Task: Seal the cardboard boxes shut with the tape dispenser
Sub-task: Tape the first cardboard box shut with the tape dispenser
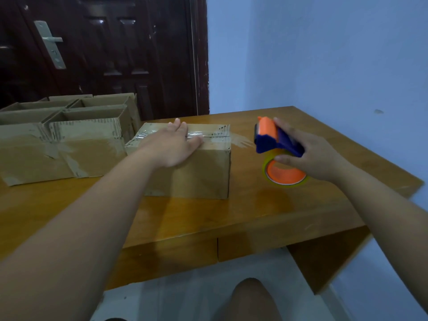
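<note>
Here, a closed brown cardboard box point(190, 172) sits near the middle of the glossy orange-brown wooden table point(208, 218), long side toward the person. The left hand point(173, 144) lies flat on the box's lid, fingers straight and together, pressing a strip of clear shiny tape point(208, 133) that runs along the top seam to the right-hand edge. Past that edge a crinkled stretch of the same tape reaches out toward the orange-and-blue plastic tape dispenser point(273, 137), which is just beside the box's right end. The right hand point(310, 154) grips the dispenser, fingers curled over its blue body and thumb underneath, above the yellowish tape roll with an orange core point(284, 176). Whether the roll touches the tabletop cannot be told.

To the left, a cluster of open-topped brown cardboard boxes point(69, 135) with taped sides stands close against the closed box's left end. Only a narrow gap shows there, if any.

Bare tabletop lies between the box's near face and the table's front edge, and a wide band of it runs beyond and to the right of the dispenser up to the table's right edge, which slants along the pale blue wall point(324, 54). The far edge meets that wall and a dark brown panelled door point(104, 54). Below the front edge, a bare knee point(252, 297) shows over the pale floor.
</note>
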Tool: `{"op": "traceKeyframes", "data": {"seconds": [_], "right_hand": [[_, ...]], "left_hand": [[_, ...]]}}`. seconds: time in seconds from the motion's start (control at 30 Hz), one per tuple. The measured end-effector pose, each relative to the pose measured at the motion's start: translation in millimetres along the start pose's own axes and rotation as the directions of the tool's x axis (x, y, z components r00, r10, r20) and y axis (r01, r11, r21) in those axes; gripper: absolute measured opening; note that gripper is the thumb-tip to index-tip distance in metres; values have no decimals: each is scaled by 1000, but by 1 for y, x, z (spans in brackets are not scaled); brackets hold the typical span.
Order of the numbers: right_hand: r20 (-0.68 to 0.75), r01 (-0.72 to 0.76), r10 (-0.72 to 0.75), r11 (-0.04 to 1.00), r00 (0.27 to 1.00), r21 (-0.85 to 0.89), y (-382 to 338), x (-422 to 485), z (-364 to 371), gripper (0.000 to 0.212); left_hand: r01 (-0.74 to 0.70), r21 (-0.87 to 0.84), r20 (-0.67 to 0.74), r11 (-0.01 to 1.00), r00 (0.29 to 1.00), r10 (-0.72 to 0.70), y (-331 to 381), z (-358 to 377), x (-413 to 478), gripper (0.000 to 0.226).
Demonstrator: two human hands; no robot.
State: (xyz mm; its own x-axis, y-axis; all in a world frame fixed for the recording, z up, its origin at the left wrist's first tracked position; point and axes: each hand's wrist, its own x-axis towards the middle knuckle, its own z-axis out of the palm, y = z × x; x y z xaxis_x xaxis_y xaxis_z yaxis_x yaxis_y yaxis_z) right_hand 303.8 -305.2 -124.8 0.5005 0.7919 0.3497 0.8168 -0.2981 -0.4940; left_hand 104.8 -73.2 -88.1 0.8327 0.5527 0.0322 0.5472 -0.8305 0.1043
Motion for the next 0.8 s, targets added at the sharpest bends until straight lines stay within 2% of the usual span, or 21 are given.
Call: {"op": "traceKeyframes", "data": {"seconds": [0.17, 0.33, 0.4, 0.5, 0.57, 0.63, 0.7, 0.8], "right_hand": [[189, 40, -8, 985, 982, -167, -11, 8, 5, 75], [288, 15, 54, 972, 956, -234, -28, 21, -10, 71], [326, 38, 65, 953, 943, -301, -39, 27, -14, 70], [350, 57, 85, 925, 933, -375, -51, 33, -18, 68], [359, 49, 107, 916, 927, -399, -56, 35, -21, 67], [377, 56, 127, 897, 918, -438, -62, 38, -23, 66], [395, 78, 136, 874, 908, -480, -69, 42, -25, 65], [411, 90, 147, 858, 900, -505, -77, 46, -29, 65]], "left_hand": [[-21, 6, -25, 1000, 999, 21, 0, -1, -2, 71], [-30, 3, -46, 1000, 998, 30, -1, 1, 1, 69], [-68, -8, -115, 998, 991, 67, -3, 4, -1, 61], [-198, -80, -386, 977, 910, 152, 10, 14, -13, 43], [-252, -92, -433, 963, 881, 189, 30, 24, -23, 50], [-304, 61, -436, 951, 849, 300, 50, 39, -27, 67], [-299, 185, -514, 936, 782, 351, 63, 53, -24, 72], [-201, 179, -608, 963, 747, 269, 71, 66, -13, 70]]}}
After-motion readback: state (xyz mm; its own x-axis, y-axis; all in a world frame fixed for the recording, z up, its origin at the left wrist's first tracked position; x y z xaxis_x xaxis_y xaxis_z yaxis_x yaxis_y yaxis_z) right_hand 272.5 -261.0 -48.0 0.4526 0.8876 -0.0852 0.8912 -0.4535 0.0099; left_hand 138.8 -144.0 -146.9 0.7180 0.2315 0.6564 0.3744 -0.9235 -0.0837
